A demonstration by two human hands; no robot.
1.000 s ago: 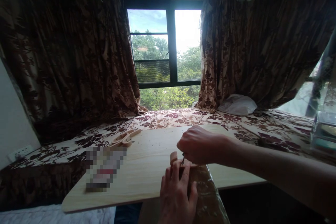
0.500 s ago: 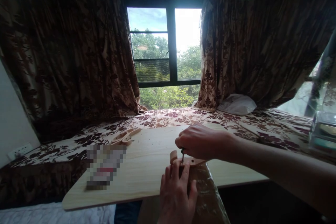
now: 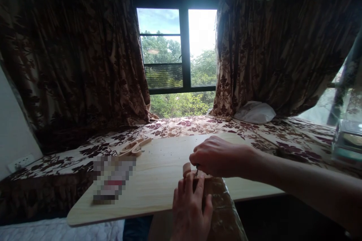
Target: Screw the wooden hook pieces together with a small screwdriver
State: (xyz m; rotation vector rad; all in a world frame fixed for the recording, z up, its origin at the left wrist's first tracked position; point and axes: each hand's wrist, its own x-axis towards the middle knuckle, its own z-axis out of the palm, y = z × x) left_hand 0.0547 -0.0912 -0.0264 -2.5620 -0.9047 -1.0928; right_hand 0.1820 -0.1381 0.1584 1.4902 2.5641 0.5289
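My right hand (image 3: 215,156) is closed around a small dark tool with a thin metal shaft (image 3: 197,170); its handle is mostly hidden in the fist. The shaft points down at a light wooden piece (image 3: 186,168) with a rounded raised end, largely covered by my hands. My left hand (image 3: 190,207) lies over the near side of this piece, fingers stretched and spread, with fingertips pressing on it on both sides of the shaft. Beneath the piece and my left hand is a brown, tape-wrapped box (image 3: 224,211) at the board's front edge. The tool's tip is hidden.
A pale wooden board (image 3: 152,184) carries curved wooden pieces (image 3: 135,147) at the back left and a blurred-out flat item (image 3: 114,180). Small crumbs lie behind my hands. Floral cloth (image 3: 181,126) spreads behind, with a white bag (image 3: 256,112) by the curtain.
My right hand has turned slightly around the tool and sits a little lower, covering more of the wooden piece. The left hand has stayed in place.
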